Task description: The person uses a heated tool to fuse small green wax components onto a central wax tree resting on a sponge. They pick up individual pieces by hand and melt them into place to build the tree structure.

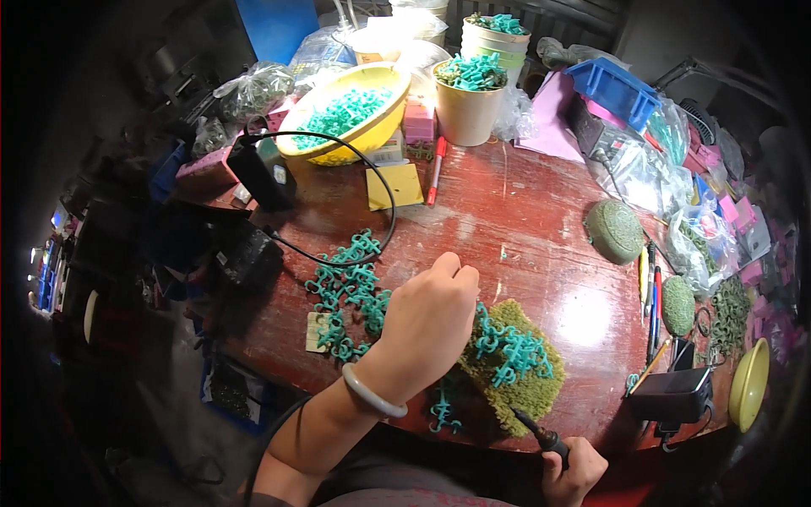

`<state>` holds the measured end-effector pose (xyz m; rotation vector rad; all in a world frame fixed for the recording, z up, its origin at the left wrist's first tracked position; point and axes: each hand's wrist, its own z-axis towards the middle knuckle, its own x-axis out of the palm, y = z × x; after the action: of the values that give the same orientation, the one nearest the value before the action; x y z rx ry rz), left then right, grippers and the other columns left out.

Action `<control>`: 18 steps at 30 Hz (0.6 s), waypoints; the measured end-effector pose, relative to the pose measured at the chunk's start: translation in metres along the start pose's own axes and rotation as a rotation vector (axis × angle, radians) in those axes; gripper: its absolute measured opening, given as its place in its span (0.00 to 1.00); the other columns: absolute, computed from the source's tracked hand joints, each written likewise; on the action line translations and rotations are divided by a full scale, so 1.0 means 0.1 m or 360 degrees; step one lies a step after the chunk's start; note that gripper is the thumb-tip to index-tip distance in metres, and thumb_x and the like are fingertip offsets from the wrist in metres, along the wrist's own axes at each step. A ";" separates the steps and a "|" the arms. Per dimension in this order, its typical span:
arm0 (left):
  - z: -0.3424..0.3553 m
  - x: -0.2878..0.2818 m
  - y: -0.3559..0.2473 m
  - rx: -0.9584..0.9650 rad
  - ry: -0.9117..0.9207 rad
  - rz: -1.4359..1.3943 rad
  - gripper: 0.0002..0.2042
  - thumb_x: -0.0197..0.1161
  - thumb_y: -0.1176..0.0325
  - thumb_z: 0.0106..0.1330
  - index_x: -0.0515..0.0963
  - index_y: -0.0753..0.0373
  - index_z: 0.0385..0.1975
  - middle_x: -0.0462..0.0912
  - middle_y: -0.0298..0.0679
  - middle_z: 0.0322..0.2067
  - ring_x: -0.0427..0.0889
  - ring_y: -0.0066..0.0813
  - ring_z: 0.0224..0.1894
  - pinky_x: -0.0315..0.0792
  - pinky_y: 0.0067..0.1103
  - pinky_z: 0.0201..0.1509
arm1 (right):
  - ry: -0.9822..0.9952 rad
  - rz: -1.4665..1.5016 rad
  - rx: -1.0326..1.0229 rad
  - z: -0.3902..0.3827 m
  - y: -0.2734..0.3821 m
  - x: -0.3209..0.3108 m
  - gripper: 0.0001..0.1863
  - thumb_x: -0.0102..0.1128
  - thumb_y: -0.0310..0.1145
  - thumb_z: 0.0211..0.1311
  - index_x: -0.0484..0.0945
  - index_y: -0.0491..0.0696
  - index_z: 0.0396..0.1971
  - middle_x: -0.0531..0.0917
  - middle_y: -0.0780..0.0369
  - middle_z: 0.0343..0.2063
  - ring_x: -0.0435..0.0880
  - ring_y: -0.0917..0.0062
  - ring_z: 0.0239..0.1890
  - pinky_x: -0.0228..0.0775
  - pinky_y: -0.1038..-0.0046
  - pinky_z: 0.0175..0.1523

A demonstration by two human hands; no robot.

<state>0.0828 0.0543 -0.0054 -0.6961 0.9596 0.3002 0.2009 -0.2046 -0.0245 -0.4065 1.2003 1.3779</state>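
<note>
Teal curly pieces sat on fuzzy yellow-green rectangular pad; right hand gripped slim black pointed tool, left hand curled, couldn't tell if holding anything.

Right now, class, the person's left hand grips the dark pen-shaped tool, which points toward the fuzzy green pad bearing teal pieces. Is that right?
Not quite: the wrong hand is named. The head view shows the right hand gripping the dark pen-shaped tool, which points toward the fuzzy green pad bearing teal pieces.
</note>
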 end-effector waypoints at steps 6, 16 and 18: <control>0.09 0.15 0.10 -0.0202 0.0126 -0.0068 0.04 0.65 0.70 0.57 0.79 0.63 0.26 0.78 0.42 0.28 0.79 0.45 0.31 0.73 0.33 0.35 | 0.0028 0.0058 0.0001 -0.01 -0.01 -0.03 0.18 0.59 0.46 0.63 0.75 0.45 0.24 0.76 0.58 0.20 0.75 0.63 0.19 0.67 0.68 0.25; -0.05 -0.47 -0.09 -0.0199 -0.0407 -0.0743 0.04 0.63 0.80 0.57 0.75 0.67 0.27 0.78 0.37 0.22 0.78 0.25 0.26 0.73 0.21 0.30 | 0.0014 0.0133 0.0039 -0.01 -0.02 -0.04 0.18 0.59 0.46 0.62 0.75 0.45 0.25 0.76 0.58 0.20 0.75 0.62 0.19 0.66 0.68 0.25; -0.34 -0.58 -0.14 -0.0400 -0.0382 -0.1048 0.05 0.64 0.81 0.57 0.74 0.67 0.27 0.78 0.36 0.22 0.78 0.21 0.27 0.73 0.19 0.32 | 0.0050 0.0091 0.0035 -0.01 -0.02 -0.05 0.17 0.59 0.46 0.62 0.76 0.45 0.25 0.76 0.57 0.21 0.75 0.62 0.20 0.67 0.67 0.25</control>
<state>0.0363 0.0252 0.0352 -1.1355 0.4280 -0.0819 0.2040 -0.2084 -0.0212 -0.3821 1.2601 1.4109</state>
